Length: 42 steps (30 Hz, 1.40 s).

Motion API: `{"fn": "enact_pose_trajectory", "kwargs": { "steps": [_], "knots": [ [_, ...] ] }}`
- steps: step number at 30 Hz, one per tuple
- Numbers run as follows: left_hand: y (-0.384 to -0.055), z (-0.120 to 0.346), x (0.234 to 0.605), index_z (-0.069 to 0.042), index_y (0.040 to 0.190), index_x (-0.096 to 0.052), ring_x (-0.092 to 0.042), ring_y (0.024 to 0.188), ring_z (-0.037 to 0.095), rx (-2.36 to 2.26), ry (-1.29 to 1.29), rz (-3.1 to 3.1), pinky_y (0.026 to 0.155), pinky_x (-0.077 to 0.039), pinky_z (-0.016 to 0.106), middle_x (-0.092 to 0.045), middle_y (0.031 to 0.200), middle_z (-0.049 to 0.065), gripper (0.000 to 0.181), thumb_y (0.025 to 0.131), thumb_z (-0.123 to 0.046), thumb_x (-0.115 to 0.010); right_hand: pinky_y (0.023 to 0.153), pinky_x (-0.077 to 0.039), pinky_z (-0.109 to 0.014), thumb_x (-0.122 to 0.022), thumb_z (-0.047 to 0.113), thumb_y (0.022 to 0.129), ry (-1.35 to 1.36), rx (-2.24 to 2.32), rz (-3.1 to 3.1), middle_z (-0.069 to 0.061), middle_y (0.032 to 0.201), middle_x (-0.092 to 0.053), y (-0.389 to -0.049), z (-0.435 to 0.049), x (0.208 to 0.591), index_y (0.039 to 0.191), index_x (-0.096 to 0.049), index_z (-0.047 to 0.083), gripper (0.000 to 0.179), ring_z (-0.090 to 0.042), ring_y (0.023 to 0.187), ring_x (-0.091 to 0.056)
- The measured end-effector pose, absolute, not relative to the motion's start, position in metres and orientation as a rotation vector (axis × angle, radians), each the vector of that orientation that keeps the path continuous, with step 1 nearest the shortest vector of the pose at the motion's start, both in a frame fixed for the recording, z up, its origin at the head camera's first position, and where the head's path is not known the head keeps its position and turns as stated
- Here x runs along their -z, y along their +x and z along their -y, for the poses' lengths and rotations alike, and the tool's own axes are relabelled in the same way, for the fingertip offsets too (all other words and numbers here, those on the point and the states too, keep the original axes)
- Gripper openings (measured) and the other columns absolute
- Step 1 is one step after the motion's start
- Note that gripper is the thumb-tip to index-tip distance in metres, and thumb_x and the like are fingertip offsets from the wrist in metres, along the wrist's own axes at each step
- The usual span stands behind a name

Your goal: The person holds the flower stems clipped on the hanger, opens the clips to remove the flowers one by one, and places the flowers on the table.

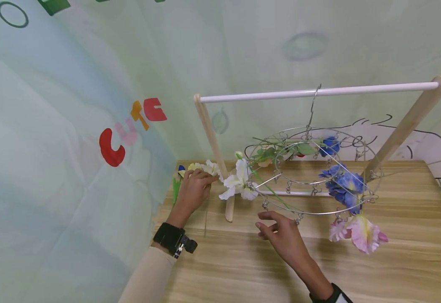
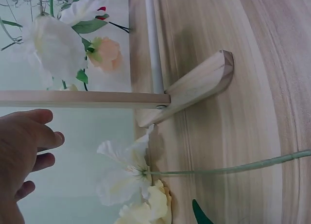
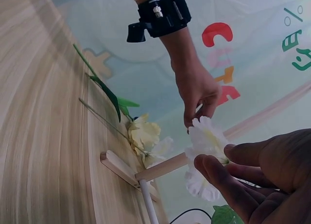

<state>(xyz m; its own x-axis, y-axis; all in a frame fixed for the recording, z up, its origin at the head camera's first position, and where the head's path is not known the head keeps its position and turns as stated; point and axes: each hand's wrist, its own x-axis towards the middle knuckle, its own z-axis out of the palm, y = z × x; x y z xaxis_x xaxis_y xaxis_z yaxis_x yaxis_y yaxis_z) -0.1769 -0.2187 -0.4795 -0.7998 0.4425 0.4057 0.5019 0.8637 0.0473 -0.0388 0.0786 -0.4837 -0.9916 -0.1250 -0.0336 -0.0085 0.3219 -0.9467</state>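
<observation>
Head view. Student: Where is the white iris-like flower (image 1: 239, 183)?

Tutor: Between the hands from side to side and beyond the right hand (image 1: 283, 237), at the left edge of a two-ringed wire clip hanger (image 1: 306, 183).

Student: What do the hands hold?

Tutor: Nothing visible. The left hand (image 1: 195, 189) has loosely bent fingers, just beside the wooden upright (image 1: 211, 132). The right hand is moderately wide, its thumb apart from the forefinger, beneath the hanger's near rim.

Student: And farther out?

Tutor: In the left wrist view, a second white flower (image 2: 124, 168) lies below the left hand, beside a pale yellow flower (image 2: 146, 207). To the right hand's right hang a blue flower (image 1: 347, 187) and a pink flower (image 1: 365, 233). Beyond both hands runs the white bar (image 1: 265, 96); under them, the wood-grain tabletop (image 1: 235, 261).
</observation>
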Motion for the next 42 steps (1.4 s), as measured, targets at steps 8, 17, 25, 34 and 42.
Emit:
{"fn": "enact_pose_trajectory", "kwargs": {
  "steps": [8,17,25,34,42],
  "knots": [
    [-0.172,0.21,0.467,-0.019,0.116,-0.084,-0.072,0.1,0.028,0.245,-0.711,2.609,0.095,-0.051,0.055,-0.082,0.102,0.004,0.023,0.097,-0.008,-0.075,0.066,-0.059,-0.026,-0.076,0.018,0.099,-0.099,1.722,-2.477,-0.011,0.112,-0.081,-0.04,-0.079,0.483,0.127,-0.074,0.013,0.029,-0.011,0.071,-0.077],
    [-0.164,0.201,0.452,-0.016,0.118,-0.083,-0.072,0.099,0.026,0.297,-0.734,2.561,0.096,-0.051,0.054,-0.082,0.101,0.003,0.024,0.095,-0.009,-0.079,0.065,-0.058,-0.027,-0.077,0.018,0.098,-0.139,1.732,-2.481,-0.01,0.106,-0.081,-0.039,-0.079,0.482,0.124,-0.075,0.012,0.027,-0.014,0.072,-0.078],
    [-0.155,0.193,0.438,-0.014,0.12,-0.081,-0.071,0.1,0.025,0.373,-0.755,2.552,0.096,-0.05,0.053,-0.082,0.104,0.003,0.025,0.096,-0.013,-0.079,0.064,-0.058,-0.026,-0.077,0.018,0.098,-0.138,1.719,-2.485,-0.006,0.101,-0.082,-0.039,-0.08,0.481,0.125,-0.075,0.012,0.027,-0.018,0.073,-0.078],
    [-0.145,0.18,0.429,-0.012,0.121,-0.08,-0.073,0.102,0.028,0.463,-0.801,2.51,0.094,-0.05,0.052,-0.081,0.107,0.007,0.03,0.091,-0.015,-0.085,0.064,-0.058,-0.026,-0.077,0.018,0.098,-0.142,1.721,-2.484,-0.014,0.118,-0.079,-0.038,-0.08,0.482,0.126,-0.075,0.013,0.028,-0.017,0.074,-0.079],
    [-0.142,0.173,0.428,-0.013,0.125,-0.079,-0.072,0.109,0.027,0.471,-0.825,2.543,0.096,-0.049,0.05,-0.079,0.116,0.006,0.031,0.095,-0.022,-0.082,0.064,-0.058,-0.027,-0.078,0.018,0.098,-0.149,1.718,-2.495,-0.01,0.111,-0.081,-0.038,-0.08,0.483,0.125,-0.075,0.014,0.028,-0.014,0.072,-0.078]
  ]
}}
